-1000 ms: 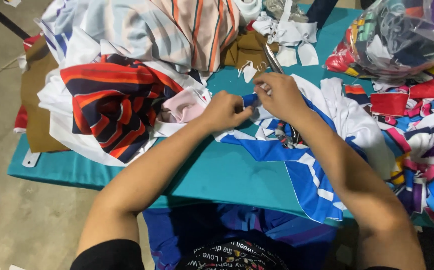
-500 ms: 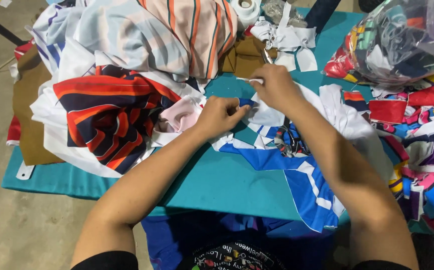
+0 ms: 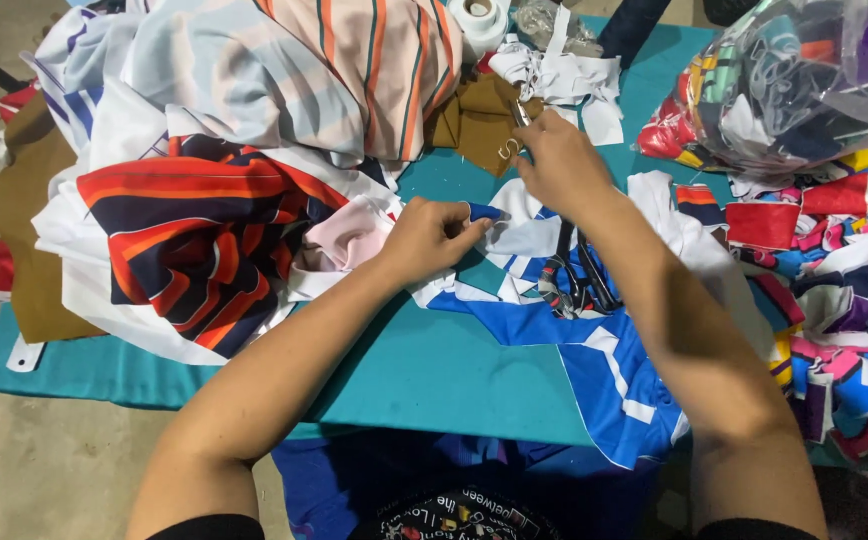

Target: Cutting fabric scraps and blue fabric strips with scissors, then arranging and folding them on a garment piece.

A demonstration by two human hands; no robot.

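As hands (image 3: 494, 200) pinch blue fabric (image 3: 594, 350), clear bag (image 3: 804, 80) top-rt

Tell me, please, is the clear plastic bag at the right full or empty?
Full: the clear bag bulges with colourful fabric scraps that show through it.

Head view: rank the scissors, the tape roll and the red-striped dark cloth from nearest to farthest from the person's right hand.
1. Scissors, just below the right hand, on blue cloth.
2. Tape roll, above, at the top edge.
3. Red-striped dark cloth, far left.
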